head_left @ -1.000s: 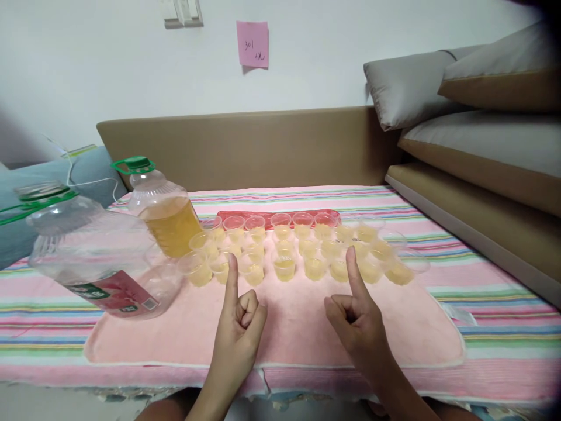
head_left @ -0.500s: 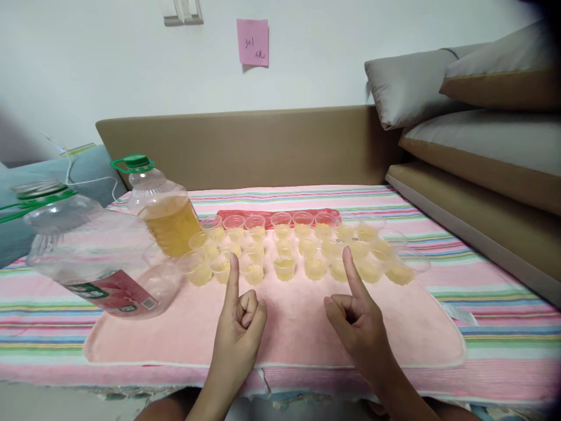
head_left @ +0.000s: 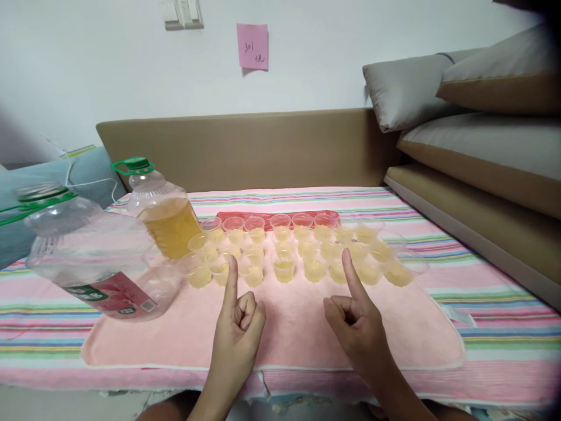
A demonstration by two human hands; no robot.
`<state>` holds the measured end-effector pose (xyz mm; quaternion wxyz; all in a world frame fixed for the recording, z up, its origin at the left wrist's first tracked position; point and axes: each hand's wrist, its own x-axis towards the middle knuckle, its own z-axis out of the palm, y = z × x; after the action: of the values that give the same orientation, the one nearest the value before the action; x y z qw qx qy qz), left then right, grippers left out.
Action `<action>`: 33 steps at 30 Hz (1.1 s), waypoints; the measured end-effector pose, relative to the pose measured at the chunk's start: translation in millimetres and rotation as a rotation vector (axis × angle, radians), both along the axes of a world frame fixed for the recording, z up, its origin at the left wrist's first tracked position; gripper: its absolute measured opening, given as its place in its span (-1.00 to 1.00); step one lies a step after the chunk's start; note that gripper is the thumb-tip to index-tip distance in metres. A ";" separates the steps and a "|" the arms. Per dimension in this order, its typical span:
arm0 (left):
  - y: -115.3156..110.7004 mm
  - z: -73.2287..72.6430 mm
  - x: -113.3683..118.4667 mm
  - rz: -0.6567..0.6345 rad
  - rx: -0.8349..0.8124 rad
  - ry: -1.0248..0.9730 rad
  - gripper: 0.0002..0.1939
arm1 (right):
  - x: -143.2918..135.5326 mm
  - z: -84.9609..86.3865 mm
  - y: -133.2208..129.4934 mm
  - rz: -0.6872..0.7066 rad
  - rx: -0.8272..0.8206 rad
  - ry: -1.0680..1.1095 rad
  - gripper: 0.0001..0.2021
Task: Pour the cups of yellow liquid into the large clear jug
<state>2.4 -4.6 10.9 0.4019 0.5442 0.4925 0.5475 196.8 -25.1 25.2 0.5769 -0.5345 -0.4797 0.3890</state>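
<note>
My left hand (head_left: 240, 324) is raised over the pink mat (head_left: 298, 333), index finger stretched up and the other fingers curled, holding nothing. To its right, my right hand (head_left: 357, 321) has the same pose and is likewise empty, the thumb apart from the index finger. Just beyond both fingertips stand several clear plastic cups (head_left: 284, 268) in rows, each part filled with pale yellow liquid. Neither hand appears to grip a cup. At the left is a large clear jug (head_left: 87, 234), seemingly without liquid, and behind it a green-capped jug (head_left: 169, 219) partly full of amber liquid.
A flat red plastic package (head_left: 278, 216) lies behind the cups. Striped cloth (head_left: 504, 345) covers the surface. A brown backboard (head_left: 245, 149) rises at the back, and stacked cushions (head_left: 482, 140) line the right side. A pink note (head_left: 253, 47) hangs on the wall.
Both hands keep nearly the same pose and place. The whole view has shifted very slightly, with the background sitting a little lower.
</note>
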 end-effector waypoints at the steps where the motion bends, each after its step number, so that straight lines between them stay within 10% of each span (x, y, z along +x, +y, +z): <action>1: -0.4 0.6 0.3 0.002 -0.001 -0.003 -0.03 | -0.2 0.5 -0.2 -0.001 -0.002 0.002 -0.03; 33: 2.8 13.5 5.9 0.018 0.126 0.083 -0.03 | 17.2 17.9 -7.9 -0.016 0.046 0.009 -0.06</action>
<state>8.3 -1.8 24.4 0.3410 0.5862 0.4784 0.5579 214.1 -33.0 43.1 0.5941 -0.5232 -0.4817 0.3758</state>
